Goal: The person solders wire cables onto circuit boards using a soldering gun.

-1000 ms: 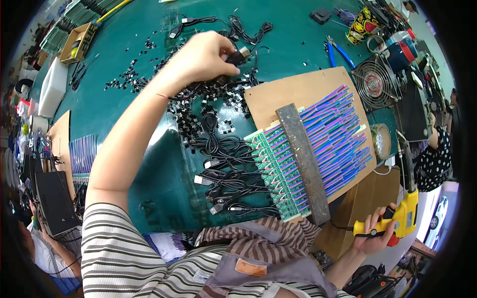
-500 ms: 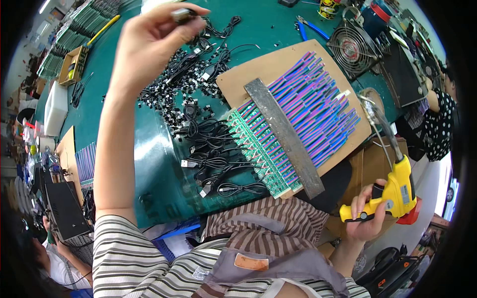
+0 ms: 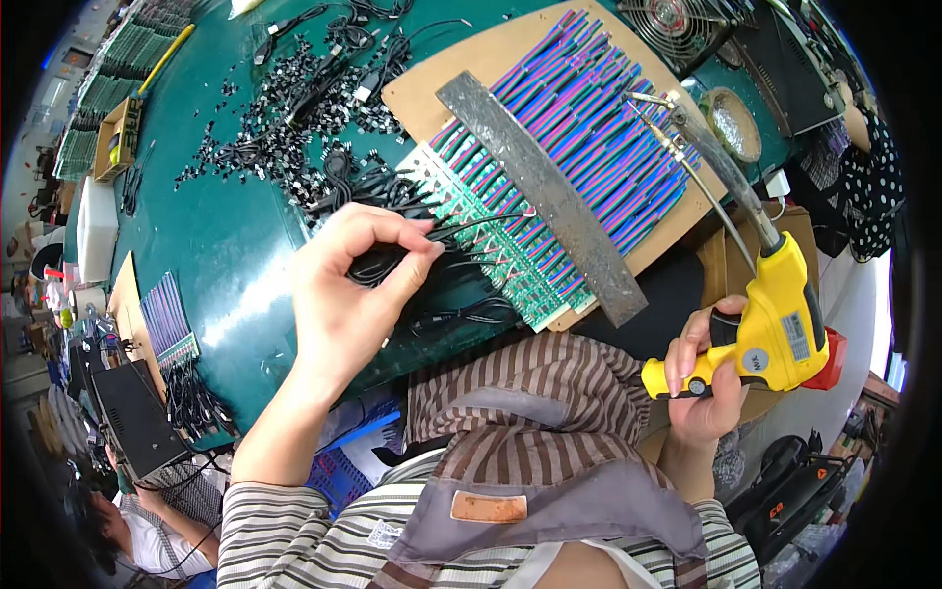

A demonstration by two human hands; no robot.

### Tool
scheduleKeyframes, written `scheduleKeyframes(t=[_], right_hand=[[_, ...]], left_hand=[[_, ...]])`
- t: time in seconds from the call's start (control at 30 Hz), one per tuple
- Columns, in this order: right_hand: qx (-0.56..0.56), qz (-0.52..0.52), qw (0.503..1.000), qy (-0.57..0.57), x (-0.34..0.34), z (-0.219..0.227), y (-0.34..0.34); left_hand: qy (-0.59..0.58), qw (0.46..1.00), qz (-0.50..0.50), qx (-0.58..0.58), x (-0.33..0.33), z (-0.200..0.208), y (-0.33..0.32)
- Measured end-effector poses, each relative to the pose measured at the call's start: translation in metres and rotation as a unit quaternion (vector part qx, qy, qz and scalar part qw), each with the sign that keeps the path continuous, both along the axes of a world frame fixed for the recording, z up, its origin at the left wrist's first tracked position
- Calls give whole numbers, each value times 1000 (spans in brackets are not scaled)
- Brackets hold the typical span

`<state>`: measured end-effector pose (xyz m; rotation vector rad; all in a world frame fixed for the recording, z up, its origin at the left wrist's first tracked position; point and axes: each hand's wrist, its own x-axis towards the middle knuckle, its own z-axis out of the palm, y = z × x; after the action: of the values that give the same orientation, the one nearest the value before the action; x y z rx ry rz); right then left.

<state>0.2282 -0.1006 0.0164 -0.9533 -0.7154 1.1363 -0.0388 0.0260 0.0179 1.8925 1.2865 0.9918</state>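
My left hand (image 3: 355, 285) is closed in a pinch on a thin black cable (image 3: 476, 225). The cable's stripped end reaches over a row of green circuit boards (image 3: 505, 260). In my right hand (image 3: 705, 378) is a yellow soldering gun (image 3: 780, 319), its metal tube and tip pointing up and left above bundled blue, pink and black wires (image 3: 589, 128). Those wires run from the circuit boards, pressed under a dark metal bar (image 3: 542, 196). Boards, wires and bar lie on a brown panel (image 3: 417, 90). Black cables (image 3: 476, 312) lie by the boards' near edge, partly hidden by my left hand.
Many small black connectors (image 3: 265, 128) are scattered on the green table (image 3: 235, 294). A metal fan (image 3: 677, 25) and a round foil-like dish (image 3: 731, 123) stand at the far right. Another wired board (image 3: 172, 314) lies at left. Co-workers sit on both sides.
My left hand has come down from the upper left to the circuit boards, with the cable now stretched over them. The soldering gun's tip has swung leftward over the wires. The whole view has shifted.
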Motion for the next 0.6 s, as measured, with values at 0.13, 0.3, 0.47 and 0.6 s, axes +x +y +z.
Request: scheduleKeyframes(t=[0.13,0.3,0.47,0.6], right_hand=[[20,24,999,-42,5,-6,-7],[-10,16,998,-61,-1,-10,-17],[-47,34,997,-56,-9,-12,-27],[-39,104,993,-28,-2,-12,-27]], left_hand=[[159,984,-48,72,12,31,3],[240,962,-113,62,30,25,6],[185,974,-76,106,38,0,10],[75,990,-86,79,43,10,6]])
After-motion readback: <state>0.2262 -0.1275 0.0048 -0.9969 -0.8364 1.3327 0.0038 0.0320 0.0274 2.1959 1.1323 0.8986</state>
